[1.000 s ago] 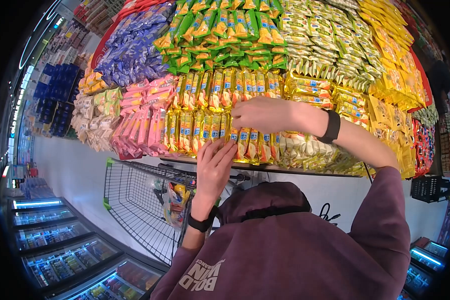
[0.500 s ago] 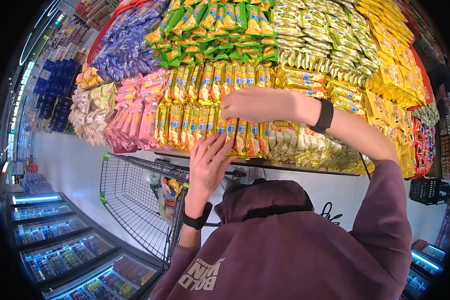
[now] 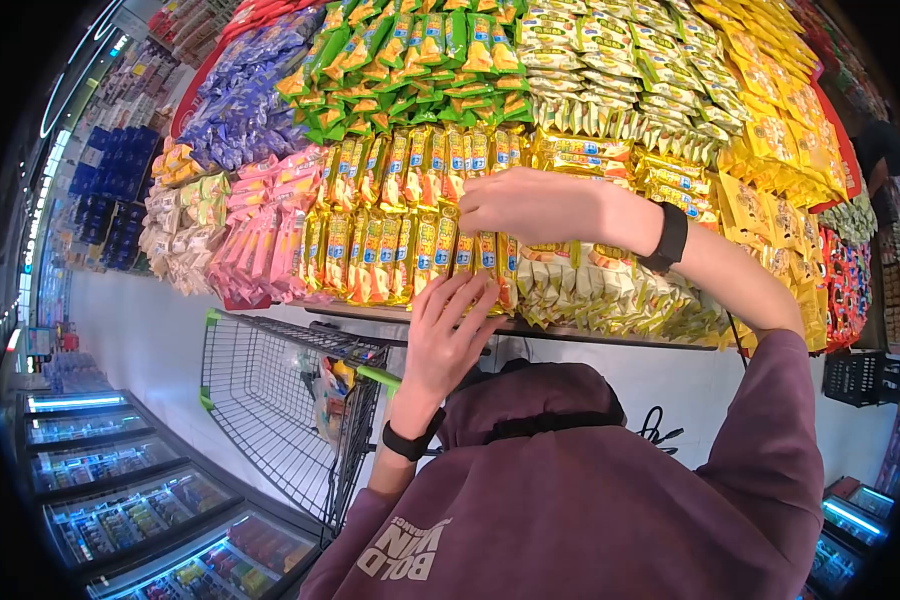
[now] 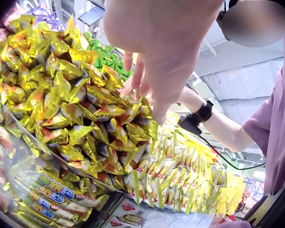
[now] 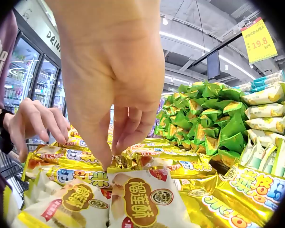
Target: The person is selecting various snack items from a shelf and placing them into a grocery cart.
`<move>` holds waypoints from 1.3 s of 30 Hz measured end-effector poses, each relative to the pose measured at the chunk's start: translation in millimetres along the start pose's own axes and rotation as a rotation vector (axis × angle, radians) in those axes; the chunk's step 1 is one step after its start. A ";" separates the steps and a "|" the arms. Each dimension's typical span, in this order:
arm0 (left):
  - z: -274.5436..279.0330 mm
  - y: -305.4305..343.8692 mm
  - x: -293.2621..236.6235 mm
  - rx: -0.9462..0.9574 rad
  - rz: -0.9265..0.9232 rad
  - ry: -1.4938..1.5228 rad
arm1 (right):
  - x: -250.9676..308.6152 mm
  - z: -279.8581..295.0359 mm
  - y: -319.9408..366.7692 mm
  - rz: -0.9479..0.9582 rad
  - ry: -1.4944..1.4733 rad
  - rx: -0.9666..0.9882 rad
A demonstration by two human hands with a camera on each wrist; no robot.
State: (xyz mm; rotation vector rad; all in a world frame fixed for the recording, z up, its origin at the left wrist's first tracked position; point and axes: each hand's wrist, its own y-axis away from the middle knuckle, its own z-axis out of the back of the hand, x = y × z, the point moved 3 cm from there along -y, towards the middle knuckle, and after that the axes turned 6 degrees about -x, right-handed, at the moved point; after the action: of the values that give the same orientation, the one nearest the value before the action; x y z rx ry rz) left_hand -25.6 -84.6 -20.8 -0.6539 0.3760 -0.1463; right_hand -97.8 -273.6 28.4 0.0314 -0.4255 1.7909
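Gold-wrapped bars (image 3: 380, 255) stand in two packed rows at the front of a heaped snack display. My right hand (image 3: 530, 205) reaches over the right end of these rows, palm down. In the right wrist view the thumb and fingers of the right hand (image 5: 116, 95) pinch the end of a gold packet (image 5: 118, 164), behind white-and-gold packets (image 5: 142, 199). My left hand (image 3: 447, 335) lies at the display's front edge, its extended fingertips on the gold bars. The left wrist view shows the left hand (image 4: 161, 52) above gold packets (image 4: 61, 99); its fingertips are partly hidden.
Pink packets (image 3: 260, 235) and blue packets (image 3: 245, 100) lie on the left, green ones (image 3: 410, 70) behind, yellow ones (image 3: 770, 130) on the right. A wire shopping cart (image 3: 270, 400) stands at front left, a black basket (image 3: 855, 380) at far right.
Both hands have shifted right along the gold rows, towards their right end. The left fingers are spread a little more. The cart's green handle shows more beside the left wrist.
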 end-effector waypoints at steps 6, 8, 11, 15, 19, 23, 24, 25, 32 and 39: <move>-3.2 -2.1 -1.8 -0.015 0.021 -0.008 | -5.1 -1.2 -0.8 -0.031 -0.032 0.044; -1.2 0.9 1.5 -0.028 0.032 0.000 | -9.3 -1.0 1.1 -0.050 -0.080 0.021; 1.6 4.3 6.3 -0.049 0.043 0.014 | -12.4 -0.4 -1.0 -0.068 -0.103 0.064; 2.5 0.7 5.2 -0.047 0.060 0.017 | -20.9 -8.3 1.1 -0.096 -0.153 0.078; 3.6 -1.7 3.5 -0.031 0.077 0.035 | -11.4 2.3 1.6 -0.117 -0.145 0.029; 1.4 -1.0 5.1 -0.026 0.062 0.024 | -7.4 20.3 6.0 -0.188 -0.101 0.131; 0.7 -0.7 6.2 -0.026 0.055 0.019 | -7.7 19.3 9.4 -0.205 -0.087 0.142; -0.3 -0.9 6.8 -0.026 0.046 0.013 | -7.7 16.5 13.2 -0.222 -0.072 0.150; -5.8 -4.8 8.3 -0.031 0.047 0.054 | -7.9 6.0 17.9 -0.128 -0.051 0.024; -5.7 -5.5 6.0 -0.009 0.027 0.075 | -4.1 8.2 16.4 -0.175 -0.049 0.099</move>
State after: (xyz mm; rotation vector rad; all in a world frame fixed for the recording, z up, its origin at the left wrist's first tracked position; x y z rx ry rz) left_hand -22.4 -93.7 -23.3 -0.6530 0.4572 -0.1437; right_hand -113.8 -283.2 30.6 0.1768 -0.3572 1.6401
